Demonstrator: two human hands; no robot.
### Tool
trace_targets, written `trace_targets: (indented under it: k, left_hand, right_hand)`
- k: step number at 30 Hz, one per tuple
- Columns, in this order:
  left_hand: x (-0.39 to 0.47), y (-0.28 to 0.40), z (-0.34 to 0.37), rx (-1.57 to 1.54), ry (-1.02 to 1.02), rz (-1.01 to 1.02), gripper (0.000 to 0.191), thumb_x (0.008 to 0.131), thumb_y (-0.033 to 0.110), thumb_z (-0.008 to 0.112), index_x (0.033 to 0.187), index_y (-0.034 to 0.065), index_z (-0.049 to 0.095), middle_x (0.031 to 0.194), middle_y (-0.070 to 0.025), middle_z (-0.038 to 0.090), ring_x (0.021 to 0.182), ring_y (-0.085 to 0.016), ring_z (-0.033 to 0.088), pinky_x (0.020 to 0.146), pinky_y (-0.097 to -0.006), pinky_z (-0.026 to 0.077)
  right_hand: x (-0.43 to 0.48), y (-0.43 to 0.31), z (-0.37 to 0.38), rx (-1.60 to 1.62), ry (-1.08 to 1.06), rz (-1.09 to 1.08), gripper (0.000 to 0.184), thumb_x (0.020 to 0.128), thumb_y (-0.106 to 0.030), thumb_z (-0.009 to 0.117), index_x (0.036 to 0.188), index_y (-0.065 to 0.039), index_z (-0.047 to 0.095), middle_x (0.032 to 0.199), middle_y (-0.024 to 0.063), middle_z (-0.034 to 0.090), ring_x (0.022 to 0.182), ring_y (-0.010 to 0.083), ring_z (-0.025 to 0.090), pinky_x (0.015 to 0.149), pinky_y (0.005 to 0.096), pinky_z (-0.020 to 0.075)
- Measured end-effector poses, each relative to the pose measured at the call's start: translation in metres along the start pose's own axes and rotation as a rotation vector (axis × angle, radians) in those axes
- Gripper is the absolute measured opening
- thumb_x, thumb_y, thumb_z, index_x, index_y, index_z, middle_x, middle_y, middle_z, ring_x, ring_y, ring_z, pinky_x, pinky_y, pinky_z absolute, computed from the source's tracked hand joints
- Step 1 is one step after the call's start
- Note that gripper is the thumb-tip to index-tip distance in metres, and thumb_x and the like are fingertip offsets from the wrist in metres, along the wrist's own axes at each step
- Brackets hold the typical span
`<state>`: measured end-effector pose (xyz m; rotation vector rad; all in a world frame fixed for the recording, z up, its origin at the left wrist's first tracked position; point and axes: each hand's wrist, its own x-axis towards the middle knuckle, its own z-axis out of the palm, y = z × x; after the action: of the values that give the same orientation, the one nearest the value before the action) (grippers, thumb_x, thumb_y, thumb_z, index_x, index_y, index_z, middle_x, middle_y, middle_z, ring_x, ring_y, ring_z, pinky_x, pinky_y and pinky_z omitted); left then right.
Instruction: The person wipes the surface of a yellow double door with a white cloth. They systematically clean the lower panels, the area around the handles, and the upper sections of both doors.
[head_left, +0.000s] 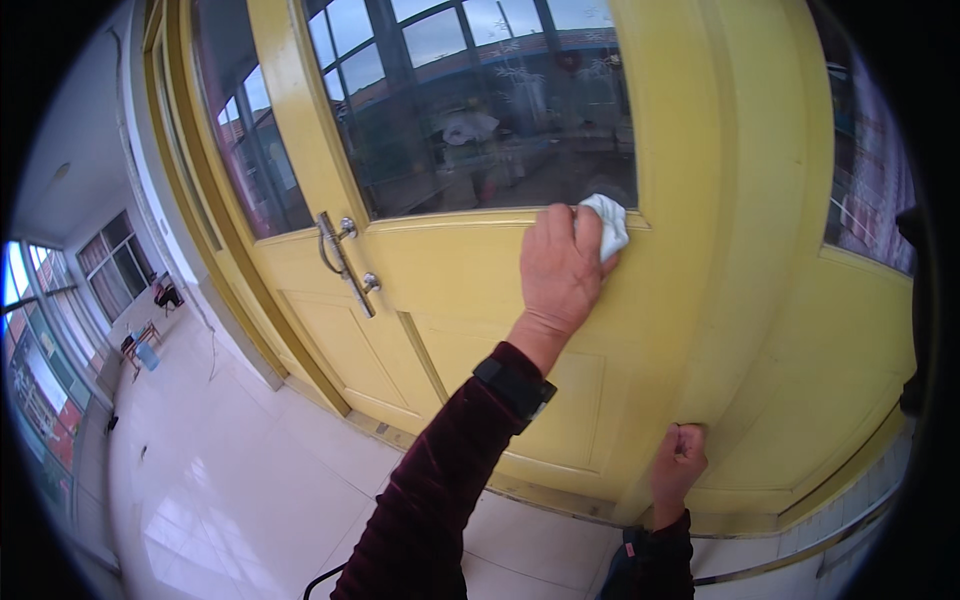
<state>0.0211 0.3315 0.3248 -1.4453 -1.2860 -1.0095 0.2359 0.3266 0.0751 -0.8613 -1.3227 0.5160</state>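
My left hand (562, 259) grips a crumpled white cloth (604, 225). It presses the cloth against a yellow painted door (465, 277), at the lower right corner of the glass pane (480, 135), where the moulding runs. Lower down to the right, my right hand (679, 461) is curled into a fist in front of the yellow frame beside the door. Nothing shows between its fingers. Both sleeves are dark velvet, and a black band (514, 390) circles the left wrist.
A metal pull handle (345, 262) stands out from the door's left side. Pale glossy floor tiles (240, 465) extend left along a corridor. Far off are a seated person (163, 291), a small wooden stool (142, 337) and a blue water jug (148, 355). A curtained window (870, 165) is at right.
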Motion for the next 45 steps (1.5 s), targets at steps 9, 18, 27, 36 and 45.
trace_targets:
  k: [9,18,27,36,45]
  left_hand:
    - [-0.067,-0.087,-0.02,0.09,-0.048,-0.116,0.055,0.068,0.021,0.081,0.113,0.004,0.053,0.098,-0.0149,0.052,0.091,-0.035,0.055,0.076,-0.0441,0.046]
    - [-0.086,-0.193,-0.044,0.14,0.09,-0.536,0.035,0.091,0.026,0.066,0.106,0.0015,0.046,0.1,-0.0216,0.052,0.091,-0.043,0.055,0.077,-0.0497,0.046]
    - [-0.089,-0.231,-0.061,0.133,-0.017,-0.864,0.042,0.098,0.038,0.056,0.111,0.0001,0.044,0.11,-0.0275,0.057,0.104,-0.046,0.057,0.085,-0.0517,0.048]
    - [-0.09,-0.136,-0.029,0.051,0.048,-0.869,0.038,0.096,0.035,0.059,0.108,0.0011,0.045,0.105,-0.0253,0.056,0.096,-0.047,0.058,0.081,-0.0542,0.048]
    - [-0.113,0.014,0.016,0.031,-0.209,-0.291,0.041,0.084,0.026,0.069,0.109,0.0006,0.048,0.093,-0.0151,0.051,0.083,-0.032,0.057,0.064,-0.0433,0.05]
  right_hand:
    - [-0.015,0.009,0.014,-0.021,-0.051,-0.034,0.014,0.097,-0.008,0.062,0.086,-0.004,0.055,0.064,0.0005,0.052,0.056,0.0069,0.047,0.053,0.0264,0.0398]
    - [-0.02,0.02,0.026,-0.074,-0.149,-0.023,0.012,0.098,-0.008,0.061,0.089,-0.003,0.056,0.065,0.0001,0.049,0.058,0.0079,0.044,0.053,0.0276,0.0387]
    - [-0.016,0.022,0.024,-0.101,-0.165,-0.065,0.01,0.098,-0.007,0.06,0.091,-0.003,0.055,0.068,-0.0004,0.048,0.061,0.0076,0.043,0.054,0.0265,0.0376]
    - [-0.007,0.025,0.007,-0.052,-0.114,-0.106,0.012,0.1,-0.009,0.059,0.092,-0.001,0.055,0.071,-0.0018,0.049,0.062,0.0071,0.044,0.056,0.0248,0.0386]
    - [0.0,0.025,-0.004,0.145,-0.076,0.074,0.017,0.105,-0.013,0.054,0.092,-0.002,0.055,0.074,-0.0051,0.048,0.067,0.0025,0.042,0.059,0.0201,0.0363]
